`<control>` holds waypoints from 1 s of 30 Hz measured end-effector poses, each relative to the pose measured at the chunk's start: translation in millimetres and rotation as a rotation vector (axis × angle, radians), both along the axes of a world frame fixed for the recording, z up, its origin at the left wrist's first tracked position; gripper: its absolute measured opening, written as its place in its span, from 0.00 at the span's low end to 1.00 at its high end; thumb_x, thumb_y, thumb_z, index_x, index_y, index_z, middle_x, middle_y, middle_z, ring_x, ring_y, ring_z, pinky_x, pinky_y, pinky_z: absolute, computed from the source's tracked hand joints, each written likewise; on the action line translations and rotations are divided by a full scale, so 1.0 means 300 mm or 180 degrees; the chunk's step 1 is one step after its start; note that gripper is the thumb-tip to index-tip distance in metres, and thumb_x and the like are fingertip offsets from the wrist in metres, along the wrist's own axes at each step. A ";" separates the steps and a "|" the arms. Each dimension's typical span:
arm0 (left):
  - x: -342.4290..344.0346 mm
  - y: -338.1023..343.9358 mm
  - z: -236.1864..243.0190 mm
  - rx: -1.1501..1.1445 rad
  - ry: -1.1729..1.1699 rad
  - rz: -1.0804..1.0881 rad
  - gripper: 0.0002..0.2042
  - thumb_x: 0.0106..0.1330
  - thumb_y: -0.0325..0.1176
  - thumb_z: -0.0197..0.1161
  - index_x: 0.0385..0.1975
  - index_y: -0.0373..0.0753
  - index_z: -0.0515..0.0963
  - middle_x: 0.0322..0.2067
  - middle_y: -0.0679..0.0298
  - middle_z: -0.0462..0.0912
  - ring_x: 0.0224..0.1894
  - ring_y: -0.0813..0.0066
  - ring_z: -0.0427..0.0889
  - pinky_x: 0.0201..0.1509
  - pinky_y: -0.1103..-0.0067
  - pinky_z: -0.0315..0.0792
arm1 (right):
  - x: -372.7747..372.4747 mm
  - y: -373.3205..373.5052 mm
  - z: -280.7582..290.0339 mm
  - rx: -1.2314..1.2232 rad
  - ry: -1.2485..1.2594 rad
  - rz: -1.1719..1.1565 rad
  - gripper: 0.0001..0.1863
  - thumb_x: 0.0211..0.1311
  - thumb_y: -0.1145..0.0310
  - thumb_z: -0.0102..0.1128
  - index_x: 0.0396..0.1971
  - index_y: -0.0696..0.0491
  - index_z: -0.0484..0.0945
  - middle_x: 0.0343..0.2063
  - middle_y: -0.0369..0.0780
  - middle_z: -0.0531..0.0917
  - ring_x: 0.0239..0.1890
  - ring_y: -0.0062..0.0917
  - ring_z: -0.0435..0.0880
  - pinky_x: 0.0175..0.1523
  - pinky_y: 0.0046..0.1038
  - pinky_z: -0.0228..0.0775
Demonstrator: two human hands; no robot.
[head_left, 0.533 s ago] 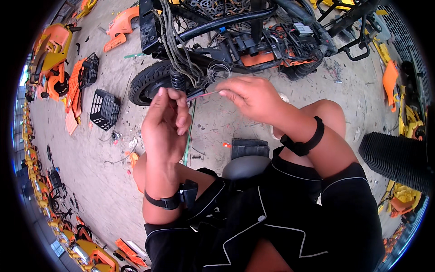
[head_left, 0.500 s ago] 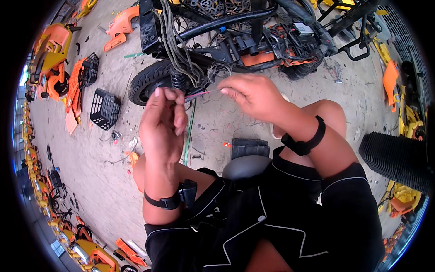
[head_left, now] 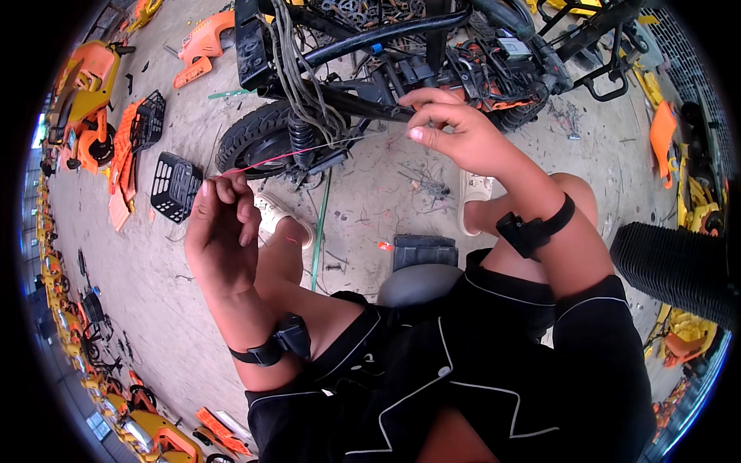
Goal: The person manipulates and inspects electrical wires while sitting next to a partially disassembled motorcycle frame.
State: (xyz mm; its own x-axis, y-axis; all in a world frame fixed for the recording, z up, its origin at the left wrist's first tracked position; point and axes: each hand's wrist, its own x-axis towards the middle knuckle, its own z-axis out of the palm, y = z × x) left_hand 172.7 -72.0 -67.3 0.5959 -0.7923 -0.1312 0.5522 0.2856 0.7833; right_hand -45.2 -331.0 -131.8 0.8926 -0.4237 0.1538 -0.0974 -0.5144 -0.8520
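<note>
A red wire [head_left: 278,157] slants up from my left hand [head_left: 225,231], whose thumb and curled fingers pinch its lower end. Toward its upper right it meets a thin grey strand [head_left: 340,143] that runs on toward my right hand [head_left: 463,137]. There the thumb and index finger are pressed together at the strand, though its last stretch is too faint to follow. Both hands are in front of a stripped black vehicle frame [head_left: 386,37]. Its knobby tyre [head_left: 245,137], coil spring [head_left: 300,137] and hanging bundle of grey cables [head_left: 297,85] are behind the wire.
Wire scraps [head_left: 424,189] litter the concrete floor between my shoes. A green strip [head_left: 323,224] and a black box-shaped part [head_left: 424,252] lie nearer. Black plastic baskets [head_left: 176,185] and orange panels are to the left. A ribbed black column [head_left: 671,270] stands at right.
My hands have drawn apart, the left one down and leftward, the right one up and rightward. More of the red wire now shows between them, and the grey loop by my right hand has straightened.
</note>
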 end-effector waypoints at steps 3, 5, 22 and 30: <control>0.011 0.005 0.004 -0.0061 0.0181 0.0017 0.13 0.74 0.36 0.46 0.31 0.34 0.69 0.39 0.57 0.75 0.28 0.78 0.68 0.21 0.87 0.60 | -0.003 0.000 0.008 0.0944 0.0078 0.0289 0.09 0.67 0.65 0.57 0.37 0.56 0.81 0.51 0.37 0.76 0.44 0.20 0.76 0.50 0.24 0.68; 0.017 0.012 0.011 -0.0168 0.0194 -0.0012 0.12 0.74 0.36 0.45 0.33 0.34 0.69 0.39 0.58 0.74 0.28 0.78 0.66 0.22 0.87 0.59 | 0.001 -0.001 -0.002 0.1299 -0.0071 0.0451 0.10 0.67 0.66 0.57 0.37 0.58 0.80 0.45 0.37 0.80 0.42 0.19 0.77 0.49 0.23 0.70; 0.028 0.084 0.028 0.0415 -0.1277 -0.0526 0.16 0.71 0.40 0.52 0.32 0.31 0.75 0.19 0.70 0.68 0.15 0.87 0.55 0.18 0.84 0.48 | -0.024 -0.094 0.023 0.2791 0.0487 -0.0287 0.11 0.65 0.61 0.59 0.33 0.54 0.77 0.25 0.31 0.76 0.28 0.15 0.72 0.37 0.20 0.65; -0.041 0.019 -0.007 0.1929 -0.1426 -0.1330 0.13 0.71 0.36 0.55 0.34 0.32 0.80 0.19 0.68 0.76 0.18 0.84 0.67 0.26 0.86 0.61 | -0.096 -0.184 0.093 0.1655 -0.0010 -0.0614 0.12 0.66 0.59 0.59 0.35 0.54 0.79 0.28 0.31 0.80 0.31 0.13 0.74 0.39 0.18 0.67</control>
